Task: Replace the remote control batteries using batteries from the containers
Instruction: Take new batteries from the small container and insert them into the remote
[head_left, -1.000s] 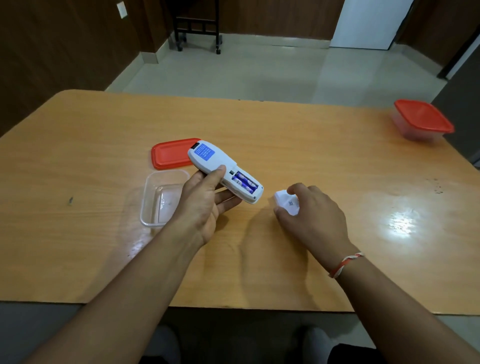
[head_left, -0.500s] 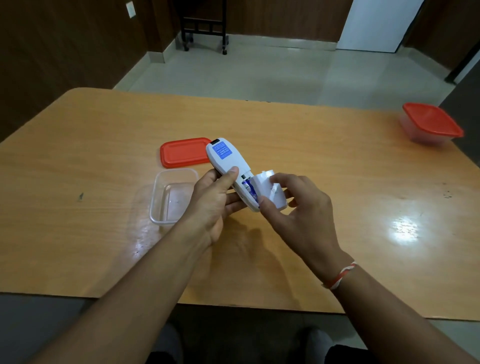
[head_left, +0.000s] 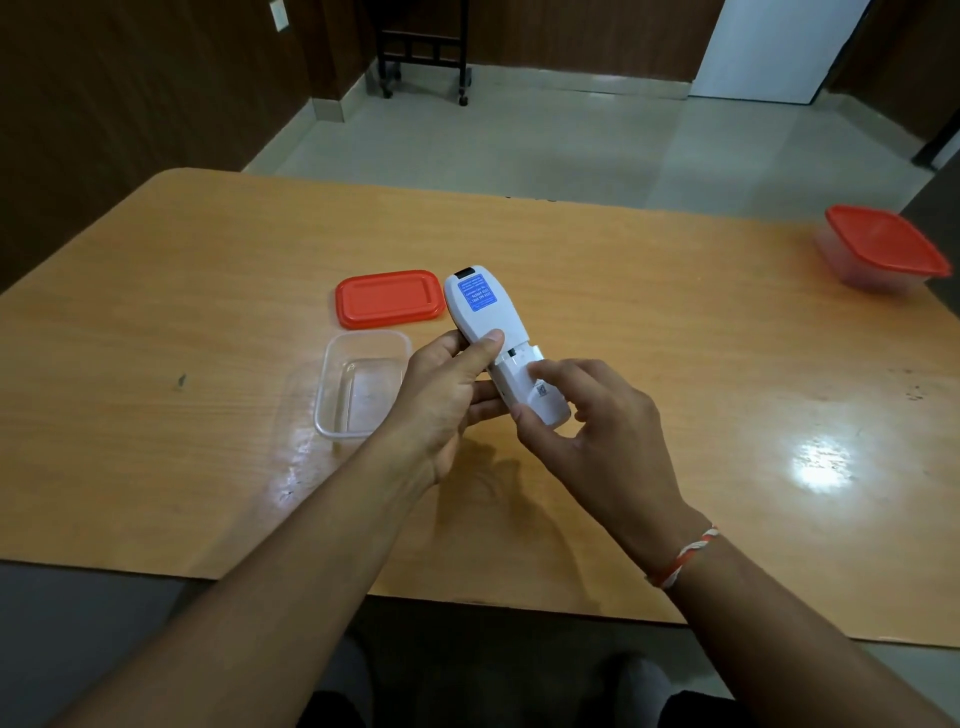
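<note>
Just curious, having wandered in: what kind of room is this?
Probably a plain office or meeting room: a large wooden laminate table, dark wood-panelled walls, a pale tiled floor and a black wheeled stand.

Both forearms reach forward from the bottom edge and meet in the middle over the tabletop (head_left: 675, 322). The left hand (head_left: 441, 410) is turned palm inward, thumb laid flat along the top of the remote control (head_left: 493, 332), the fingers (head_left: 485, 402) curled beneath it. The right hand (head_left: 597, 431) comes in from the right, thumb and forefinger pinching the battery cover (head_left: 540, 397) at the remote's near end. A red-and-white thread bracelet (head_left: 683, 556) circles the right wrist.
</note>
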